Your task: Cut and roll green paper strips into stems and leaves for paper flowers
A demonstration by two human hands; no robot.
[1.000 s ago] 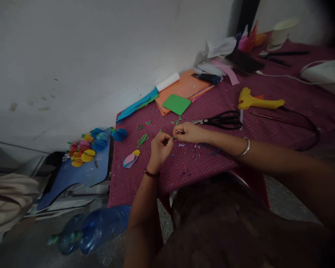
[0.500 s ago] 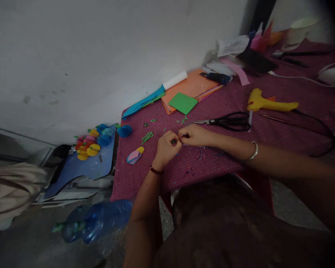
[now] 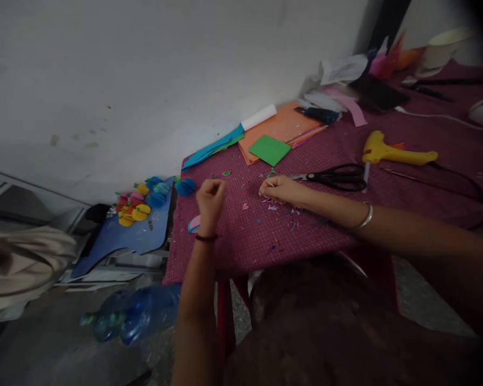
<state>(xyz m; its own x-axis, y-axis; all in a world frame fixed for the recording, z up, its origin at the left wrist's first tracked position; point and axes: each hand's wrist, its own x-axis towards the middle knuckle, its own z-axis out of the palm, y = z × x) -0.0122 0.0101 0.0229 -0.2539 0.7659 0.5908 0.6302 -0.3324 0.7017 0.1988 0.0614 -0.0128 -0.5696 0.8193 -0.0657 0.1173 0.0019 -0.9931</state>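
Note:
My left hand (image 3: 211,203) is raised a little over the left part of the table, its fingers curled closed. Whatever may be in it is hidden. Next to its wrist, partly covered, lie pink and blue paper pieces (image 3: 194,224). A blue paper ball (image 3: 185,187) with a green tip sits just left of that hand. My right hand (image 3: 282,190) is low over the tabletop, fingertips pinched together; anything between them is too small to make out. Small paper scraps (image 3: 272,207) lie beneath it. Black-handled scissors (image 3: 336,177) lie just beyond my right hand.
On the checked red tablecloth (image 3: 241,252) are a green paper square (image 3: 269,150), orange sheets (image 3: 284,126), a cutter knife (image 3: 317,114) and a yellow glue gun (image 3: 398,151). Colourful paper balls (image 3: 134,208) sit on a blue board (image 3: 145,238) at left. Large bottles (image 3: 145,313) lie below.
My hands have come apart. The left one moved left and up, now covering the spot with the green strips and most of the paper pieces. My right hand stayed near the scissors.

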